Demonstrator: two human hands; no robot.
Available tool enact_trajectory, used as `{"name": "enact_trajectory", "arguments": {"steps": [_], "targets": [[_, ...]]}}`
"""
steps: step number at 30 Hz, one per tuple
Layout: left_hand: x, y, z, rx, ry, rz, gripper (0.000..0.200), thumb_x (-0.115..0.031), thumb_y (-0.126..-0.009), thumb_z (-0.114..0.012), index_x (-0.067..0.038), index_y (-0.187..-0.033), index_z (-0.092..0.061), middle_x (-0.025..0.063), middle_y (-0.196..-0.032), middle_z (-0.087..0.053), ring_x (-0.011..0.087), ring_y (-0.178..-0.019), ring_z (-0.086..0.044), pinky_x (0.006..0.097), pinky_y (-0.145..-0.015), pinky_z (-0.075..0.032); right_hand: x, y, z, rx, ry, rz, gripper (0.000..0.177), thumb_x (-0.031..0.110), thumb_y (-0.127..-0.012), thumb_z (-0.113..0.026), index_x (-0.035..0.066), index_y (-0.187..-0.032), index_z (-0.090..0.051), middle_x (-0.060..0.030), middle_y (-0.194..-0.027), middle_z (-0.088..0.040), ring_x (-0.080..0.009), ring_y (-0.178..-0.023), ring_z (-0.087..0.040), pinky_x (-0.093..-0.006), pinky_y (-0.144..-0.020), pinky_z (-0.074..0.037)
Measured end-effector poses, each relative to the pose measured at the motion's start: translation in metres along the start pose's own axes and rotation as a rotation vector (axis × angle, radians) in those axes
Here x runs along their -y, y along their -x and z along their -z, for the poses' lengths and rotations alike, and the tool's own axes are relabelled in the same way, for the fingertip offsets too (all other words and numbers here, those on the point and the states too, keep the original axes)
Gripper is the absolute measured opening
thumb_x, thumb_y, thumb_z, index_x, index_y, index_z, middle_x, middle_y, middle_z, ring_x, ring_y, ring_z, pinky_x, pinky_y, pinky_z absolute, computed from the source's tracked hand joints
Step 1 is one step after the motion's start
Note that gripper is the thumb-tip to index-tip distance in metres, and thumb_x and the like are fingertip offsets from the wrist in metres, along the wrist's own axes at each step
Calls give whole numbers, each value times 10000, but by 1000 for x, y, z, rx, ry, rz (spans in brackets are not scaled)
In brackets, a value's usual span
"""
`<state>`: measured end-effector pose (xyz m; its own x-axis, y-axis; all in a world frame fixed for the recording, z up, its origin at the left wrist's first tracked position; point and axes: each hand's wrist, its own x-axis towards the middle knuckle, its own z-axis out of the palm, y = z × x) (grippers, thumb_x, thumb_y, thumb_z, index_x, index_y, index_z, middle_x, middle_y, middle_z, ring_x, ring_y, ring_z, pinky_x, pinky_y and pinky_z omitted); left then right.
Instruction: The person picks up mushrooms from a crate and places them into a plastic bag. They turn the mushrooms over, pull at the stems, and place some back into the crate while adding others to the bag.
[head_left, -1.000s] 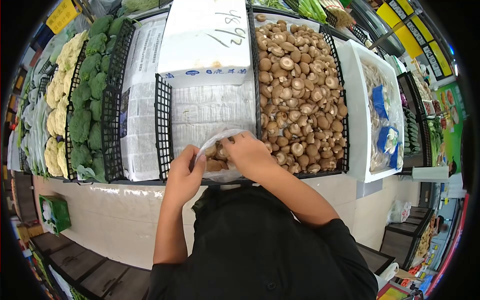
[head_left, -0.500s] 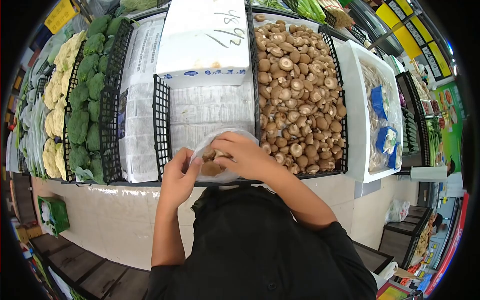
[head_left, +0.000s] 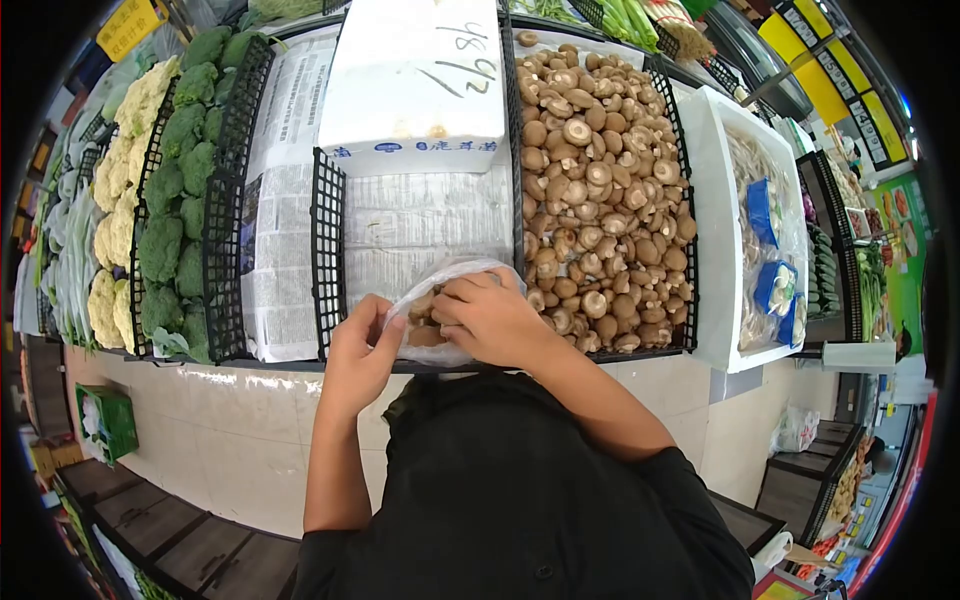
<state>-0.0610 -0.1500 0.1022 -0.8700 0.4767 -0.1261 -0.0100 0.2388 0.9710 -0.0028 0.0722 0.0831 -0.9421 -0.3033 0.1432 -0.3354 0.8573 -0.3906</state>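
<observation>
My left hand [head_left: 362, 355] grips the left edge of a thin clear plastic bag [head_left: 447, 275] that has a few brown mushrooms inside. My right hand [head_left: 492, 318] is at the bag's mouth, fingers curled over the mushrooms in it. The bag hangs over the front edge of the shelf, just left of a black crate heaped with brown mushrooms [head_left: 598, 185].
A white foam box [head_left: 420, 85] sits on newspaper [head_left: 415, 225] behind the bag. Broccoli [head_left: 180, 195] and cauliflower [head_left: 115, 200] fill crates at left. A white tray of pale mushrooms with blue packs [head_left: 765, 235] stands at right. Black crate dividers [head_left: 325, 250] separate the sections.
My right hand has stayed at the bag's mouth, shifting slightly left and deeper over the mushrooms. The left hand keeps hold of the bag's edge. The view has shifted a little.
</observation>
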Motion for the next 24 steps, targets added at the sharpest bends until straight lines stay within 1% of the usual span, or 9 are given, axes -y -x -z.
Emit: {"name": "enact_trajectory", "arguments": {"steps": [2, 5, 8, 10, 16, 18, 20, 22, 24], "targets": [[-2, 0, 1, 30, -18, 1, 133, -131, -1021, -586, -49, -921, -555, -59, -729, -487, 23, -646, -434, 208, -586, -356, -2, 1, -3, -29, 1, 6, 350, 278, -891, -700, 150, -1213, -643, -42, -1171, -637, -243, -1164, -573, -483, -993, -345], [-2, -1, 2, 43, -78, -9, 126, -120, -1016, -588, -45, -922, -551, -57, -731, -489, 25, -649, -435, 211, -586, -360, 2, -4, -10, -65, 11, -34, 352, 289, -915, -678, 150, -1235, -631, -41, -1188, -632, -246, -1161, -573, -484, -986, -349], [1, -2, -2, -14, -42, -8, 150, -126, -966, -634, -14, -887, -573, -28, -681, -465, 65, -638, -391, 257, -578, -355, 5, -6, -12, -50, 31, -104, 388, 305, -930, -666, 146, -1279, -609, -50, -1214, -626, -256, -1160, -573, -468, -983, -363], [0, -2, -3, -22, -22, -5, 137, -112, -966, -632, -19, -887, -569, -33, -687, -457, 61, -641, -379, 252, -578, -345, 2, -7, -12, -22, -10, -127, 429, 317, -932, -665, 144, -1318, -590, -60, -1229, -624, -269, -1168, -571, -453, -987, -381], [-2, 0, -2, -35, -18, -4, 132, -95, -978, -618, -25, -887, -552, -46, -715, -454, 47, -661, -379, 238, -588, -333, -3, 18, 11, -329, -174, 22, 370, 211, -902, -684, 83, -1245, -632, -101, -1172, -657, -312, -1128, -612, -441, -964, -483], [0, -1, 0, -33, 5, -5, 135, -93, -985, -614, -25, -891, -546, -52, -714, -448, 41, -658, -373, 234, -581, -324, -16, 37, 20, -460, -202, -181, 339, 154, -898, -659, 51, -1221, -647, -131, -1150, -660, -345, -1085, -625, -453, -925, -508], [-2, -1, -1, -29, 20, 4, 136, -91, -991, -611, -25, -894, -541, -58, -713, -443, 35, -656, -367, 230, -575, -316, -48, 46, 22, -574, -218, -385, 378, 123, -893, -648, 45, -1262, -610, -165, -1167, -649, -373, -1077, -622, -458, -940, -508], [-9, -1, -3, -21, 24, 17, 137, -89, -995, -611, -26, -898, -537, -62, -713, -437, 30, -653, -360, 226, -568, -306, -93, 57, 10, -568, -339, -599, 515, 104, -878, -652, 62, -1380, -546, -215, -1251, -606, -413, -1155, -583, -481, -994, -485], [-7, -5, -3, -6, -9, -7, 136, -88, -996, -613, -27, -901, -538, -67, -714, -435, 28, -651, -357, 226, -564, -302, -128, 71, -8, -390, -141, -700, 622, 105, -855, -661, 88, -1453, -490, -244, -1305, -560, -439, -1214, -536, -488, -1030, -465]]}}
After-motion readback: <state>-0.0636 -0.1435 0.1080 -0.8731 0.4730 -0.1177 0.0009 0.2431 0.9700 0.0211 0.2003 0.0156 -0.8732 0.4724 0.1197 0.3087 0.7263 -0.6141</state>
